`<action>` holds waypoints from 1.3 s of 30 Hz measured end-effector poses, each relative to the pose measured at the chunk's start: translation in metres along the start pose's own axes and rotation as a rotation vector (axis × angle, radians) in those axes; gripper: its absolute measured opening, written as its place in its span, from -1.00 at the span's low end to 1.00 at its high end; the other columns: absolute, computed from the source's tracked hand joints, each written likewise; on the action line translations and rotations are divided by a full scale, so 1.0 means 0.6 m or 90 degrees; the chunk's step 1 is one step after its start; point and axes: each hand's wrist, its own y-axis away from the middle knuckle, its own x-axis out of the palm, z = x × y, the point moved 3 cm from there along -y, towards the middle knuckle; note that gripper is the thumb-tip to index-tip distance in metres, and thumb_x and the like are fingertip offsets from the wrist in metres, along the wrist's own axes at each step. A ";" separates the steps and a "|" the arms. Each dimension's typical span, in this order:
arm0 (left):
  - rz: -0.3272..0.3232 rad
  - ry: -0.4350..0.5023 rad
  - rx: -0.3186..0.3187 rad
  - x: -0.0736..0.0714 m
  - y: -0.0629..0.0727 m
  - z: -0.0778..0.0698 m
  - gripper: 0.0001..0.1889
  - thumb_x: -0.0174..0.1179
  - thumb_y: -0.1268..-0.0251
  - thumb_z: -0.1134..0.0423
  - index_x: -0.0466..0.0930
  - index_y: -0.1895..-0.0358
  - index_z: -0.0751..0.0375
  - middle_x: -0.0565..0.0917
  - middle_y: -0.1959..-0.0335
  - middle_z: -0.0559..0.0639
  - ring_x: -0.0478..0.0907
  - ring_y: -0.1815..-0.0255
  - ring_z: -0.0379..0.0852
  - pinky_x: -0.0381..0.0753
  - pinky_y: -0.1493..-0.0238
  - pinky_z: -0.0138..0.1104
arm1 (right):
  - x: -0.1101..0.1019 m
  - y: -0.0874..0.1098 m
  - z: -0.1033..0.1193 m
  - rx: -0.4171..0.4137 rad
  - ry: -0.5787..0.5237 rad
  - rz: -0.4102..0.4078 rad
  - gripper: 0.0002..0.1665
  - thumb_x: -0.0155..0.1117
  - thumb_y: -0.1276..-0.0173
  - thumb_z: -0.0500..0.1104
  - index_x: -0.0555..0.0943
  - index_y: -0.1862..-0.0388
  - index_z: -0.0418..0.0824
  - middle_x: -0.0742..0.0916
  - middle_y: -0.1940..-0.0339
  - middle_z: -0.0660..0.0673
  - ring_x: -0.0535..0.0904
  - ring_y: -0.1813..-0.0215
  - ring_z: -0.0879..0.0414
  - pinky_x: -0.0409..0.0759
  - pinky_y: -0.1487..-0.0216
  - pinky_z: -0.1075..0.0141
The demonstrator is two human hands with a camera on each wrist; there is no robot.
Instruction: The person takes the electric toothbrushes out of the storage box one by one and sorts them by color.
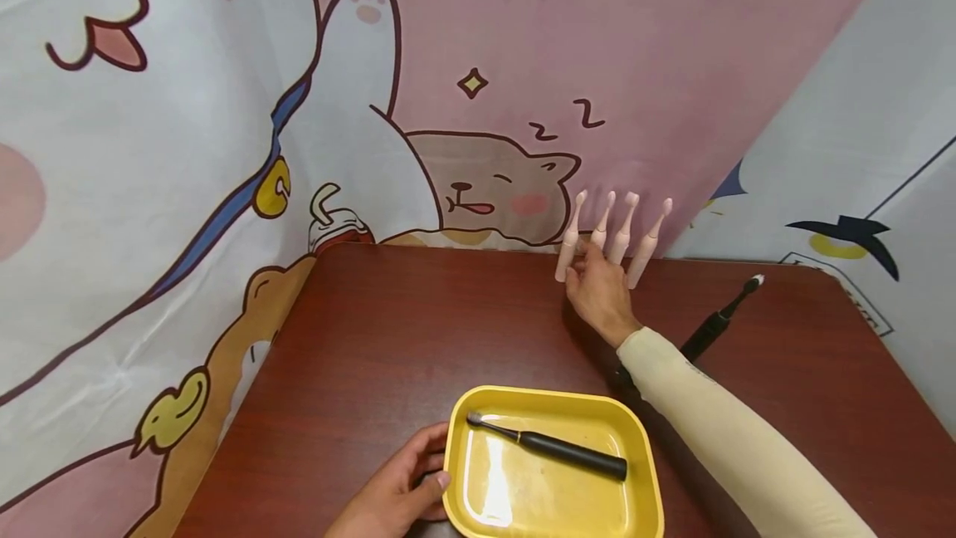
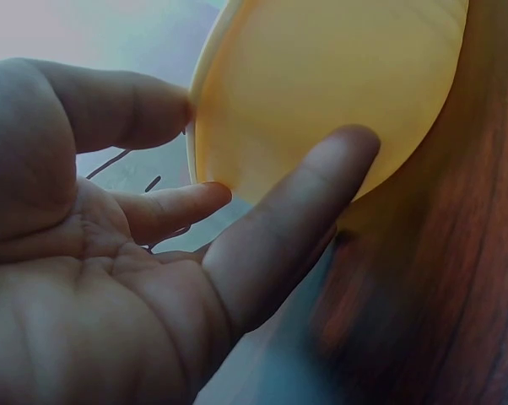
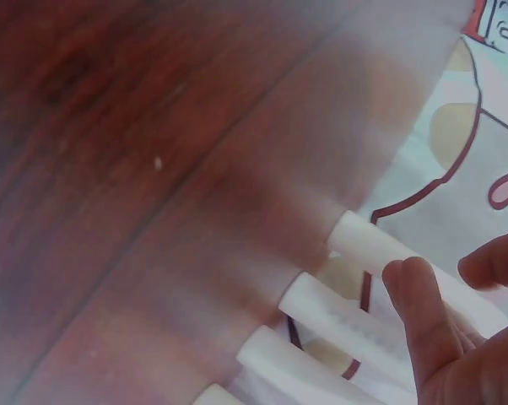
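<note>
Several pale pink electric toothbrushes stand upright in a row at the table's back edge. My right hand (image 1: 601, 285) is at the leftmost pink toothbrush (image 1: 568, 251). In the right wrist view its spread fingertips overlap that toothbrush's handle (image 3: 376, 245), with a gap between them. My left hand (image 1: 403, 480) rests its fingers against the outer left wall of a yellow tray (image 1: 650, 455). The left wrist view has those fingers extended along the tray's wall (image 2: 321, 76). Inside the tray lies a black electric toothbrush (image 1: 571, 451), its head toward the upper left.
Another black electric toothbrush (image 1: 709, 330) stands on the right of the brown table (image 1: 388, 322), its lower part near my right sleeve (image 1: 717, 422). A cartoon-printed cloth (image 1: 635, 40) hangs behind the table and along its left side.
</note>
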 end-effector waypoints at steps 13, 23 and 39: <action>-0.012 0.002 -0.015 -0.002 0.001 0.000 -0.33 0.12 -0.68 0.16 0.09 -0.67 0.22 0.38 -0.51 0.38 0.53 -0.38 0.14 0.79 -0.06 -0.14 | -0.043 0.037 0.042 -0.054 -0.026 0.037 -0.49 0.38 -0.41 -0.21 0.57 -0.28 -0.37 0.87 0.12 -0.27 0.84 0.17 -0.13 0.78 0.15 -0.08; -0.013 0.000 -0.019 -0.001 0.001 0.001 -0.32 0.13 -0.68 0.15 0.08 -0.68 0.22 0.38 -0.50 0.38 0.53 -0.37 0.13 0.79 -0.06 -0.14 | -0.076 0.068 0.080 -0.046 -0.054 0.087 -0.44 0.41 -0.45 -0.12 0.54 -0.33 -0.30 0.87 0.09 -0.20 0.85 0.18 -0.04 0.80 0.19 0.01; -0.015 -0.006 -0.027 0.000 0.001 0.000 -0.32 0.14 -0.67 0.15 0.09 -0.67 0.23 0.40 -0.50 0.36 0.53 -0.37 0.11 0.78 -0.06 -0.11 | -0.128 0.151 0.159 -0.126 -0.090 0.166 -0.34 0.50 -0.41 -0.14 0.51 -0.42 -0.21 0.87 0.10 -0.02 0.79 0.23 0.18 0.80 0.20 0.20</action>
